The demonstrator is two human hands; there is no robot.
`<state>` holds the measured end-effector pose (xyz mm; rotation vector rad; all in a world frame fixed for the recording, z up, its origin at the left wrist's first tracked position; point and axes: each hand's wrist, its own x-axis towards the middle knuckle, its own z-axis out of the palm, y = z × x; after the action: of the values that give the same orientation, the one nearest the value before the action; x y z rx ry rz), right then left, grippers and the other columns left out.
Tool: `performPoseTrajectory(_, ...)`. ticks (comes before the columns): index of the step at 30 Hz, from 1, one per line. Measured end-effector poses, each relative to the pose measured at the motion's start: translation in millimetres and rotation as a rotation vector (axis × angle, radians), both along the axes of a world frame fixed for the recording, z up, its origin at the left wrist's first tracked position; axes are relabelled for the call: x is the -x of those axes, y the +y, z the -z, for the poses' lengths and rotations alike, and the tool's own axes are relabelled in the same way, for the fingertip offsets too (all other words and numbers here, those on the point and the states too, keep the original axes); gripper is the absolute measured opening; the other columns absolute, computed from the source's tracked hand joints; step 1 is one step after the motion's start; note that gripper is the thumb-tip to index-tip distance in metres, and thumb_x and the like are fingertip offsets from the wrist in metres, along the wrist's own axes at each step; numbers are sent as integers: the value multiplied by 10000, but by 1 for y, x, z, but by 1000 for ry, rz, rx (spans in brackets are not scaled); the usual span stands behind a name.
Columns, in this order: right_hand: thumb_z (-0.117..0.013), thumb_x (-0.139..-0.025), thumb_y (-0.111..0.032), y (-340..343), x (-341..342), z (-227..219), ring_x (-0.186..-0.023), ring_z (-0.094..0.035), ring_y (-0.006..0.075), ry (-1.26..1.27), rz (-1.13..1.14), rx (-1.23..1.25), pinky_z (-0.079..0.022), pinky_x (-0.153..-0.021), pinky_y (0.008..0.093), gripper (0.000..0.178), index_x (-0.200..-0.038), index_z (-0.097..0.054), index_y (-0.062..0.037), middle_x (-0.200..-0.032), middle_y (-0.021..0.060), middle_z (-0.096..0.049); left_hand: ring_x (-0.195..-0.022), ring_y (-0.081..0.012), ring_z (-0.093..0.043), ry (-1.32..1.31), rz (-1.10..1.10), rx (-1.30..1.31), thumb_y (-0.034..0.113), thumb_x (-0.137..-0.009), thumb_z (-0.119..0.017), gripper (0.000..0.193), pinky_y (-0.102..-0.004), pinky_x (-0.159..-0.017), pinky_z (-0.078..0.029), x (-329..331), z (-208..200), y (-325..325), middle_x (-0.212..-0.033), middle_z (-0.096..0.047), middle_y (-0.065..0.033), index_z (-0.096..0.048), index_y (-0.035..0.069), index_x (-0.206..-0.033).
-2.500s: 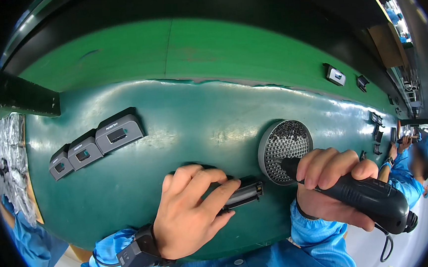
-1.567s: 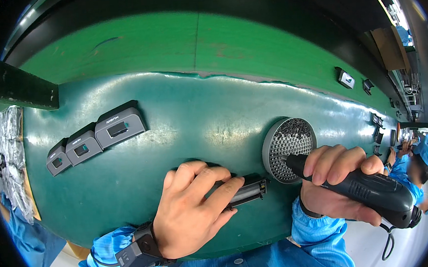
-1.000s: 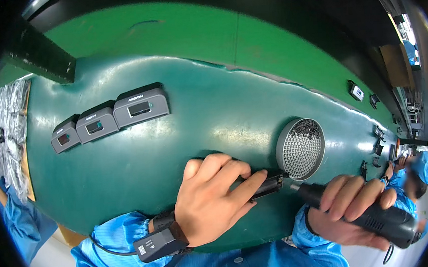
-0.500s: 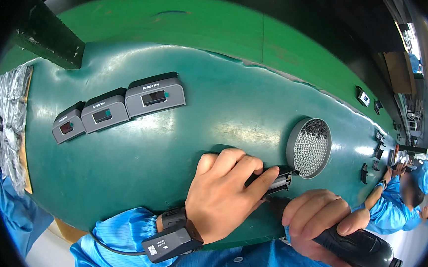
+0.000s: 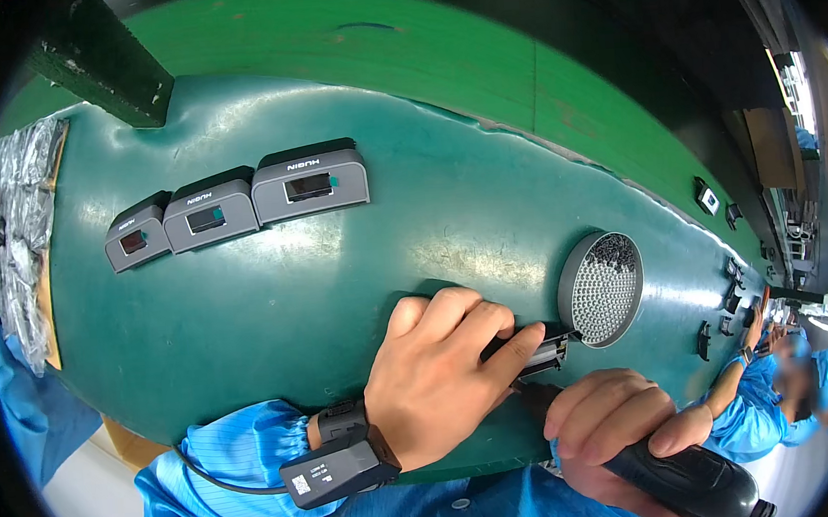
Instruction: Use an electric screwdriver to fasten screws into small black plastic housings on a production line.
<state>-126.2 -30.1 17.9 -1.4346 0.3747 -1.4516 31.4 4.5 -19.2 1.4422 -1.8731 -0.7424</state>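
Note:
My left hand is curled over a small black device part and presses it against the green table; most of the part is hidden under the fingers. In my right hand is a black power screwdriver, its thick body slanting down to the right. The tool's front end points toward the part, but my hands hide whether its tip touches. Just beyond the part stands a round grey dish with a dimpled bottom and a heap of small dark screws at its far side.
Three grey housings with little screens form a row at the far left. Plastic-wrapped items lie at the left edge, near a dark post. Small black parts are scattered at right, where co-workers in blue sit.
Both hands keep their grip and hardly move. The view has shifted slightly, and a co-worker at right has moved an arm and leaned differently.

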Motion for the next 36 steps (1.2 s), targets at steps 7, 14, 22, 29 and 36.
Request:
performPoseTrajectory(7,-625,-971,-591,-3,14,-10,-489,-538,188,-90,65,-102,-487,-398,321,591,-1205,-467,-72,-701,74,-541,-1160,-270,-524,125,22,-33,246,-603,-883,515,-425,-916,-376,-5,-15,-9,-1190,-609,6,-774,211,-1105)
performPoseTrajectory(14,-616,-982,-575,-5,29,-19,-508,-531,190,-220,97,-269,-472,-383,324,588,-1224,-464,-61,-744,82,-534,-1288,-305,-479,150,139,50,271,-668,-871,194,-478,-983,-352,-6,-13,-7,-1223,-651,7,-775,173,-804)
performPoseTrajectory(22,-622,-982,-565,-2,28,-21,-497,-536,201,-242,87,-250,-483,-381,334,556,-1179,-472,-68,-730,84,-539,-1288,-317,-481,159,150,25,277,-646,-876,218,-483,-990,-346,-5,-14,-6,-1173,-669,13,-759,160,-787)
performPoseTrajectory(29,-632,-977,-563,-1,25,-22,-503,-550,202,-239,103,-278,-490,-379,338,553,-1177,-474,-73,-732,87,-545,-1268,-322,-496,242,122,10,263,-618,-891,240,-447,-987,-360,-3,-11,-4,-1161,-677,8,-740,144,-762)
performPoseTrajectory(36,-629,-978,-569,-2,17,-16,-508,-547,197,-241,108,-210,-496,-408,329,572,-1197,-470,-65,-738,85,-546,-1241,-317,-497,215,76,-33,272,-586,-886,457,-452,-976,-379,-3,-21,-7,-1196,-628,-22,-785,138,-1011)
